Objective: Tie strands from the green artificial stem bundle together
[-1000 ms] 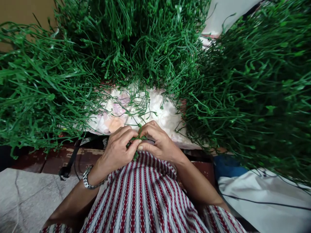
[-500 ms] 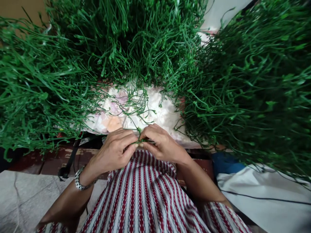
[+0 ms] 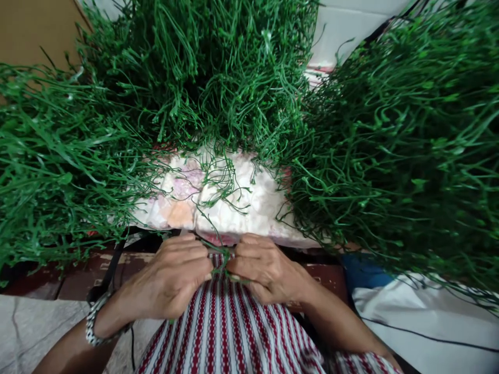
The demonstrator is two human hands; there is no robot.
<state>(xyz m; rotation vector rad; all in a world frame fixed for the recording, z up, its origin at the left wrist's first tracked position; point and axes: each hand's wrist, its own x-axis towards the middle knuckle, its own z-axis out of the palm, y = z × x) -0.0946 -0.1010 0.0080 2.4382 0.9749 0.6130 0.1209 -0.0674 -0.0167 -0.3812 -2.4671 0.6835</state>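
Left hand (image 3: 171, 278) and right hand (image 3: 265, 267): held together over the striped lap (image 3: 226, 332), fingertips clamped on a thin green strand (image 3: 221, 267), just below the near edge of the floral cloth (image 3: 249, 208). Step judged: the strand is being pinched and worked, so a steady fingertip grip is called for. Green heaps (image 3: 409, 156) are banked around.

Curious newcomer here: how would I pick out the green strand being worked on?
Big green heaps fill the upper view; below them lies a red-striped cloth. At its top, the left hand and right hand pinch one sprig, the only one held.
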